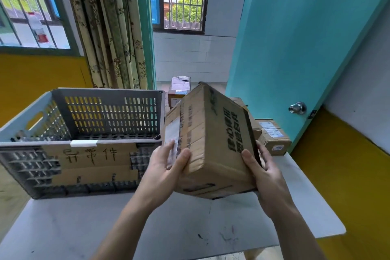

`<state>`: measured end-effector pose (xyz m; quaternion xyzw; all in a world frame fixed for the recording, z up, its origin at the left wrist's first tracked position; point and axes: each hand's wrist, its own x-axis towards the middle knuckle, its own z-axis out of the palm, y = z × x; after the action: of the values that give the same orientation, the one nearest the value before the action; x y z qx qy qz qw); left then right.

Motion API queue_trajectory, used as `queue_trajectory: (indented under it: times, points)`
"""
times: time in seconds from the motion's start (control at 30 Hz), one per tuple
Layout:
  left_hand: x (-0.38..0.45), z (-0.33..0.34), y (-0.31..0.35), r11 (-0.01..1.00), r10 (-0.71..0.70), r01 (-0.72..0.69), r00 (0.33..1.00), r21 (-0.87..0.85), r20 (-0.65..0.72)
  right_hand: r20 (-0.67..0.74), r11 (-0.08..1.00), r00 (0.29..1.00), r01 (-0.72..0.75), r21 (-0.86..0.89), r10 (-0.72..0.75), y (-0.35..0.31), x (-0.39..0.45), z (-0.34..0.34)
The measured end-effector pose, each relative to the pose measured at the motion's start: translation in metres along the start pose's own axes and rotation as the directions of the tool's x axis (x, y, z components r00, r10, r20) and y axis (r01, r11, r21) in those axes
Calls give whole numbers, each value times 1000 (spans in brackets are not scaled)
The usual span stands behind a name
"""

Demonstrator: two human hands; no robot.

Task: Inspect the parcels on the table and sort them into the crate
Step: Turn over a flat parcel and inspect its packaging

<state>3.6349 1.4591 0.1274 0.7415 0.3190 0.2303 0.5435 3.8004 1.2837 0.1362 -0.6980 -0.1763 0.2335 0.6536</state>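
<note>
I hold a large brown cardboard parcel [207,139] tilted above the white table [147,226], one corner pointing down. My left hand [166,167] grips its left face over a white shipping label, and my right hand [263,167] grips its right side. Black printed characters run along the parcel's upper face. To the left stands a grey slotted plastic crate [84,133] with a cardboard sign taped on its front wall. A smaller parcel [273,136] with white labels lies on the table at the far right, partly hidden behind the held one.
More cardboard boxes [179,88] stand on the floor beyond the table in a doorway. An open teal door [295,48] with a metal knob is at the right, next to the table's right edge. Curtains and a barred window are behind the crate.
</note>
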Motion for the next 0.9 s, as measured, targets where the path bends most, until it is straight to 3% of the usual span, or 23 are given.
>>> queue_trajectory:
  times: [0.23, 0.37, 0.53, 0.67, 0.8, 0.9]
  points:
    - [-3, 3, 6, 998, 52, -50, 998, -50, 40, -32, 998, 998, 58, -39, -59, -7, -6, 4]
    - [-7, 8, 17, 983, -6, 23, 995, -181, 95, 19, 987, 996, 92, -129, -91, -5, -7, 10]
    - [-5, 9, 12, 990, -7, 13, 999, -143, 43, 96, 979, 989, 125, -161, -110, -9, -6, 13]
    - [-3, 8, 9, 986, -5, 13, 999, -164, 51, 68, 978, 991, 122, -171, -112, -8, -8, 12]
    - [-1, 7, 2, 997, 30, -27, 999, -72, 36, 11, 979, 995, 104, -176, -104, -11, -1, 13]
    - [-2, 10, 0, 994, -17, 22, 999, -110, 48, 3, 978, 994, 111, -177, -112, -10, 2, 15]
